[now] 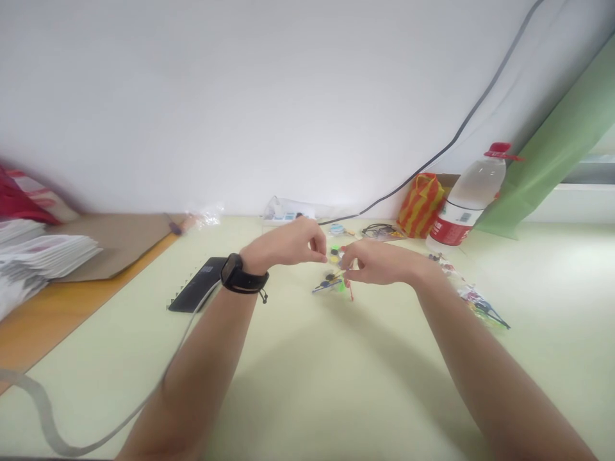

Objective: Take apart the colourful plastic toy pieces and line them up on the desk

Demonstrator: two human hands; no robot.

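Observation:
My left hand (293, 244), with a black watch (244, 275) on its wrist, hovers over the table with thumb and fingers pinched together. Facing it, my right hand (379, 261) has its fingertips closed just above a small cluster of coloured pieces. Whatever either pinch holds is too small to make out. In the cluster, a blue strip (327, 285), a bright green piece (342, 286) and a thin red piece (351, 291) lie near my right fingertips. A yellow piece (333, 259) shows between the two hands; the rest is partly hidden by my fingers.
A black power bank (198, 286) with a white cable (177, 358) lies left. A large water bottle (468, 198) stands right, beside a striped bag (421, 205). Small packaged pieces (480, 304) lie past my right forearm. Paper stacks (52, 253) sit far left.

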